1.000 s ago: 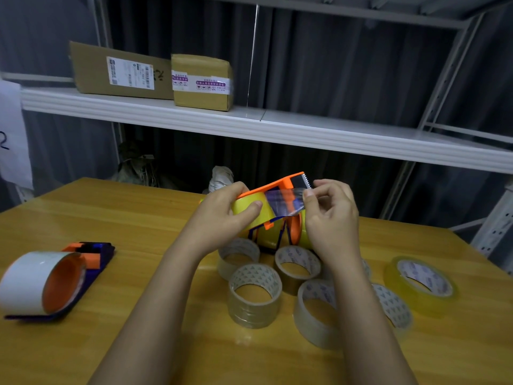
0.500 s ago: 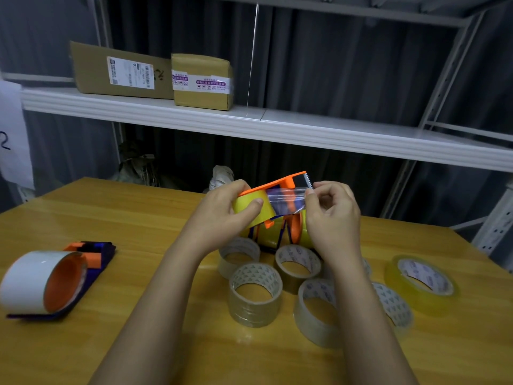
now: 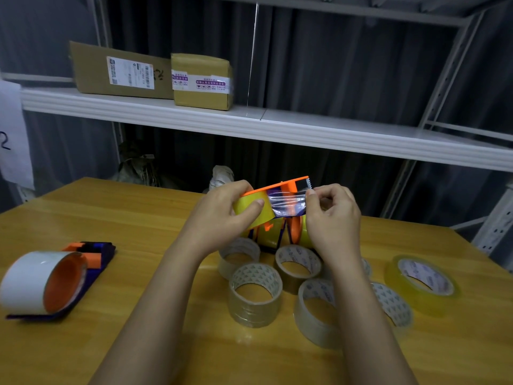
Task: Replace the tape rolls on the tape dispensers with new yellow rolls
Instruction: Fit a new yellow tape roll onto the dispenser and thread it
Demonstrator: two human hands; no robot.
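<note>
Wooden table [image 3: 116,212]. Left hand [image 3: 222,215] grips yellow roll [image 3: 251,208] seated on orange dispenser [image 3: 288,187]; right hand [image 3: 331,218] pinches tape end [image 3: 288,202], threading toward cutter. Second dispenser [image 3: 91,262] at 9 o'clock carries white roll [image 3: 30,279], probably unchanged; spare yellow roll [image 3: 422,284] at 3 o'clock.

An orange tape dispenser [image 3: 288,187] carrying a yellow roll [image 3: 251,211] is hovering tilted above the surface, clear tape [image 3: 287,204] stretching toward its toothed blade.

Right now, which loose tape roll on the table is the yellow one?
The yellow roll lying flat at the far right. The other loose rolls, clustered in the middle, are clear or brownish.
</note>
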